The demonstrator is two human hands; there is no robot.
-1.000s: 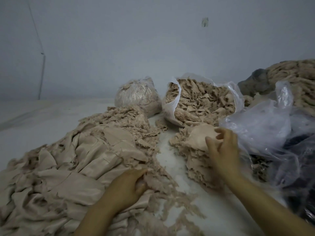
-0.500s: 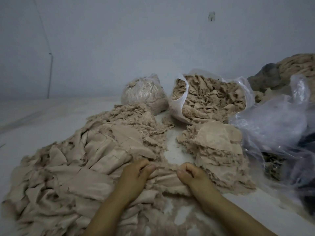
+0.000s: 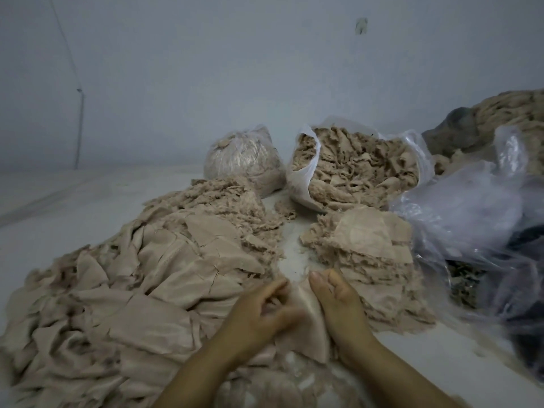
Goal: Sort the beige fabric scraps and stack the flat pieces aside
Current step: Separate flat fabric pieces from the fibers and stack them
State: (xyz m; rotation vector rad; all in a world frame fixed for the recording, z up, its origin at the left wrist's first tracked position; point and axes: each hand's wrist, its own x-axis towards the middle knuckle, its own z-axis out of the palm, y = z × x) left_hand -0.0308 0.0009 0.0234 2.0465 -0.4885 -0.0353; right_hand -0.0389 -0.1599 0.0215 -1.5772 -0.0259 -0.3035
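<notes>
- Head view: a pale, whitish surface (image 3: 73, 207) is stretching back to a plain grey-blue wall (image 3: 206, 83), and the light in the room is dim.
- A thin cable (image 3: 79, 125) is running down the wall at the left.
- A small dark mark (image 3: 361, 25) is showing high on the wall, right of centre.
- A big loose heap of beige fabric scraps (image 3: 123, 290) is spreading over the left and middle of the surface, its far end frayed and shredded.
- A stack of flat pieces (image 3: 368, 248) is lying to the right of the heap, apart from it, with a strip of bare surface between them.
- The left hand (image 3: 259, 313) is curling its fingers round a beige piece (image 3: 306, 325) at the near edge of the heap.
- The right hand (image 3: 338, 301) is gripping the same piece from its other side, thumb and fingers closed on the cloth, just in front of the stack.
- A tied clear bag (image 3: 241, 160) full of scraps is standing at the back near the wall.
- Beside it an open plastic bag (image 3: 353, 169) is brimming with more beige scraps.
- Crumpled clear plastic (image 3: 471, 219) is lying at the right, over something dark that I cannot make out.
- Behind it, a further tan pile (image 3: 512, 113) is rising against the wall, with a grey bundle (image 3: 453, 128) at its left.
</notes>
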